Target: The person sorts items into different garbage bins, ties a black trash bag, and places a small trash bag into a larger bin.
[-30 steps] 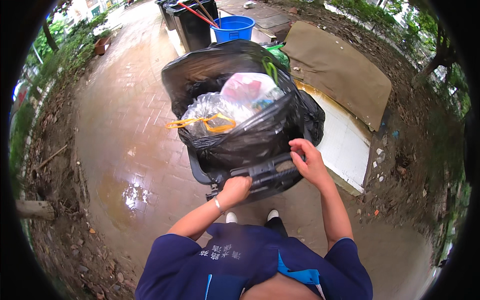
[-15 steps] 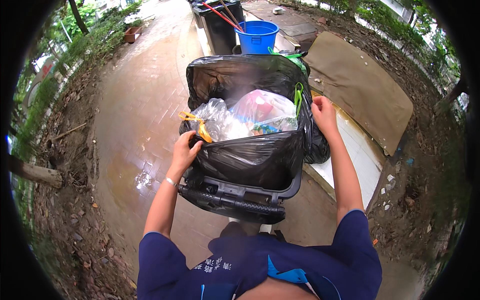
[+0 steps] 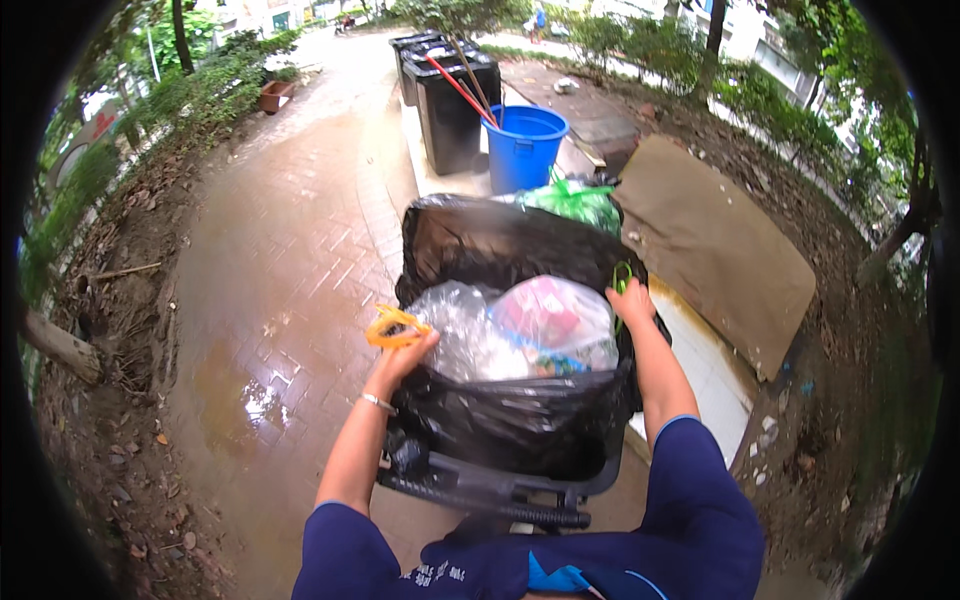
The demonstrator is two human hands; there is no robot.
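Observation:
A black wheeled bin point(image 3: 590, 478), lined with a black bin bag point(image 3: 500, 408), stands right in front of me. Inside it lie a crinkled clear plastic bag point(image 3: 455, 325) and a whitish see-through bag of rubbish point(image 3: 555, 318) with something pink in it. At the bin's left rim, my left hand point(image 3: 405, 355) is closed on an orange bag tie point(image 3: 388, 325), its fingertips partly hidden. My right hand point(image 3: 632, 302) pinches a green bag tie point(image 3: 623, 275) at the right rim. Both hands touch the edge of the liner.
Beyond the bin are a green bag point(image 3: 575, 203), a blue bucket point(image 3: 525, 150) with long handles leaning by it, and dark wheeled bins point(image 3: 452, 115). A brown board point(image 3: 715, 250) and a white panel point(image 3: 700, 350) lie on the right. Wet brick paving point(image 3: 290, 300) stretches left.
The view has tilted up, so the bin sits lower. My left hand has come to the orange tie, and my right hand has moved onto the green tie and closed.

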